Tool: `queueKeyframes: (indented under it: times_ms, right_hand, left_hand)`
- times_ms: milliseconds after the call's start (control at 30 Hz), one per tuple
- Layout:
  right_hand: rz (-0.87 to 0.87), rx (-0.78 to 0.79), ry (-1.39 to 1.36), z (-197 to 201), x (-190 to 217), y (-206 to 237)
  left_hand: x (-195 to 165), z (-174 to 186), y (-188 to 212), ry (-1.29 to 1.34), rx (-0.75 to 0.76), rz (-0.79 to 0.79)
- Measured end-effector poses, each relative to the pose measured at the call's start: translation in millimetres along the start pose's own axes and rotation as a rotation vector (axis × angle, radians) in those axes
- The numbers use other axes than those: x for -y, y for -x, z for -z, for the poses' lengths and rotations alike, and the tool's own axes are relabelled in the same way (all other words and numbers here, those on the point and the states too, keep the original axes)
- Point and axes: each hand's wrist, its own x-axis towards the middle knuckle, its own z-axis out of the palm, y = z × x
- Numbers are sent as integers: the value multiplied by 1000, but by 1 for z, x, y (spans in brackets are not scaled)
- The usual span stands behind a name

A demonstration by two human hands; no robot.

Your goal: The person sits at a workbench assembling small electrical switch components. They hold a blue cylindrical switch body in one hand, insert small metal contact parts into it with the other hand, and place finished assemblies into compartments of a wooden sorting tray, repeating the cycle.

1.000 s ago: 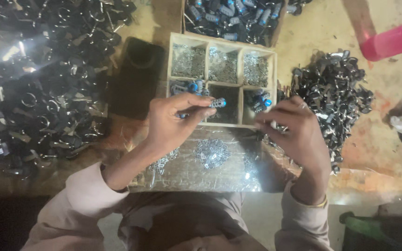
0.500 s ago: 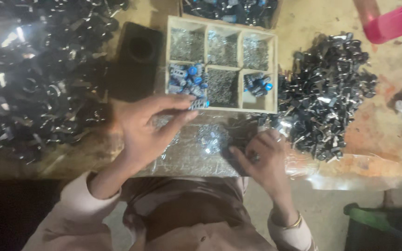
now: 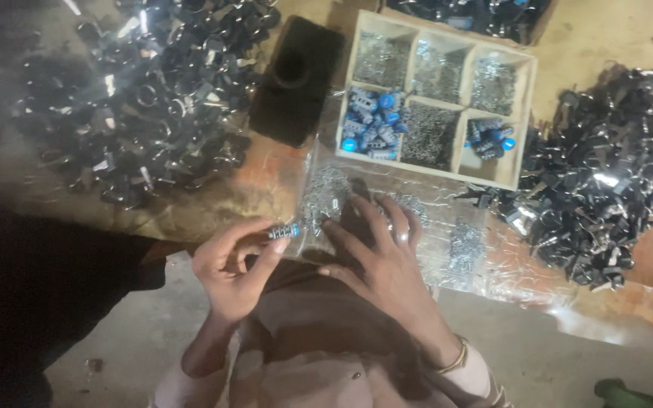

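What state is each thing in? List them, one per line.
left hand: pinching a small blue-tipped cylinder
right hand: fingers spread flat on the clear plastic sheet
wooden divided tray: open, all six compartments filled

The scene is dim and warm-toned, lit from above, with the far side brighter than the near. Glare sparkles on the heap of dark shiny metal parts (image 3: 153, 91) at far left and on the crinkled clear plastic sheet (image 3: 447, 242) (its wrinkles flare white). The near-left corner sinks into black shadow. Slight motion blur softens everything, and fine detail is grainy.
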Motion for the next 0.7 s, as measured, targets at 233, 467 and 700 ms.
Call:
queueKeyframes:
  times_ms: [233, 467, 700]
  right_hand:
    - [101, -9, 103, -19, -7, 18]
    - [65, 15, 69, -17, -8, 25]
    - [96, -18, 101, -23, -9, 22]
  left_hand:
    - [18, 4, 27, -6, -31, 8]
    - [29, -7, 40, 13, -30, 32]
    - [31, -10, 44, -88, -26, 12]
